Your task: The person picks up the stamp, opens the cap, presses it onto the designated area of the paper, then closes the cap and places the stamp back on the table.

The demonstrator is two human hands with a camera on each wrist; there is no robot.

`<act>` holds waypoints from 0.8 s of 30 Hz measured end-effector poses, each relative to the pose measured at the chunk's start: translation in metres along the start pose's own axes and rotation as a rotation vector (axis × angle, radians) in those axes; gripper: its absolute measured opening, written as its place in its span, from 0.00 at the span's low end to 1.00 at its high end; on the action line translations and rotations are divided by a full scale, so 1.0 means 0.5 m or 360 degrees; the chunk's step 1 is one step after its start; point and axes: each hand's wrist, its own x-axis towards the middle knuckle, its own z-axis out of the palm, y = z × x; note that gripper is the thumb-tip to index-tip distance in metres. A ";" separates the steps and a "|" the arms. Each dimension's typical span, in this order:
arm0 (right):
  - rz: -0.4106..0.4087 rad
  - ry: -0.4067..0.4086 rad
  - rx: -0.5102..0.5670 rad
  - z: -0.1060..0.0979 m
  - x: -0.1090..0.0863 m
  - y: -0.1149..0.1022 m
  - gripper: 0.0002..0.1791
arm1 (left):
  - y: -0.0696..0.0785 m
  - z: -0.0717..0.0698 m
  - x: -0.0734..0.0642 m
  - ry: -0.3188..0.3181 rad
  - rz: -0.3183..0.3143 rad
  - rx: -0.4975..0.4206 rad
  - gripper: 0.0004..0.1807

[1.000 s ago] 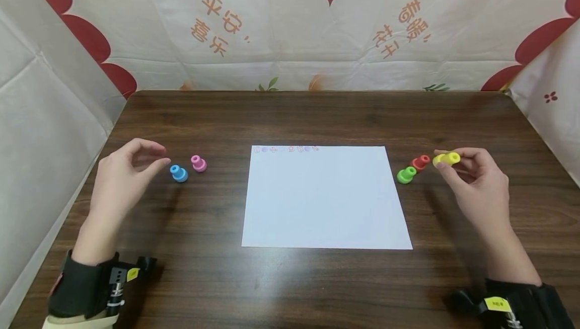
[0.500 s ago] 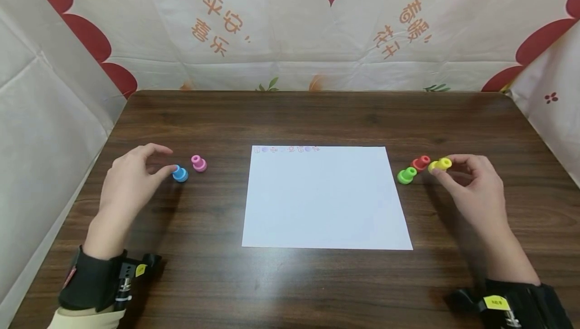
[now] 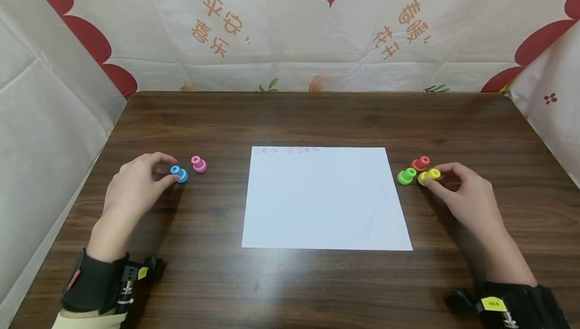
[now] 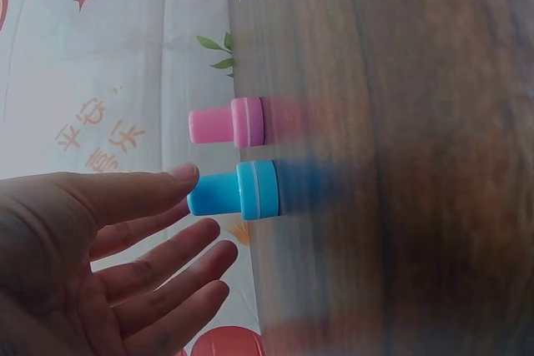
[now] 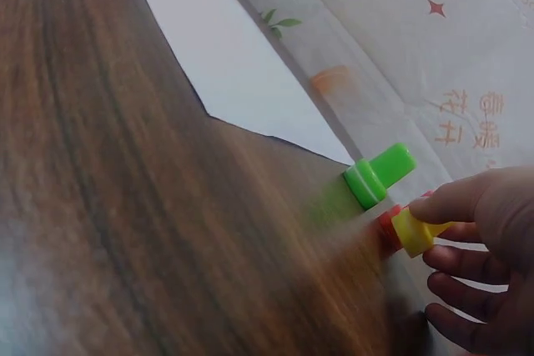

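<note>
On the left, the thumb and forefinger of my left hand (image 3: 138,183) stand on either side of the small blue stamp (image 3: 181,174), and its other fingers are spread loosely. In the left wrist view the thumb tip overlaps the end of the blue handle. A pink stamp (image 3: 199,164) stands just beyond it, untouched. My right hand (image 3: 471,193) pinches a yellow stamp (image 3: 432,174) between thumb and forefinger, low beside two others. Those are a green stamp (image 3: 406,176) and a red stamp (image 3: 420,163). The right wrist view shows the yellow one partly covering the red one.
A white sheet of paper (image 3: 323,198) lies mid-table, with a row of small printed marks along its far left edge. The brown wooden table (image 3: 290,289) ends at a patterned white cloth (image 3: 281,27) behind it. Each wrist wears a black strap with a camera.
My right hand has brought the yellow stamp left and lower, close to the green and red ones. The left hand has moved right and down to the blue stamp, which stays in place.
</note>
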 end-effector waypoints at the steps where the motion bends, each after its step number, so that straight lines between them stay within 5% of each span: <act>1: -0.0015 -0.0007 -0.0019 0.001 0.000 0.001 0.26 | 0.000 0.001 0.000 -0.0001 0.0005 0.0003 0.20; 24: -0.0095 -0.0053 -0.0096 0.005 -0.001 0.001 0.25 | 0.006 0.006 0.001 -0.0021 -0.0010 0.0002 0.14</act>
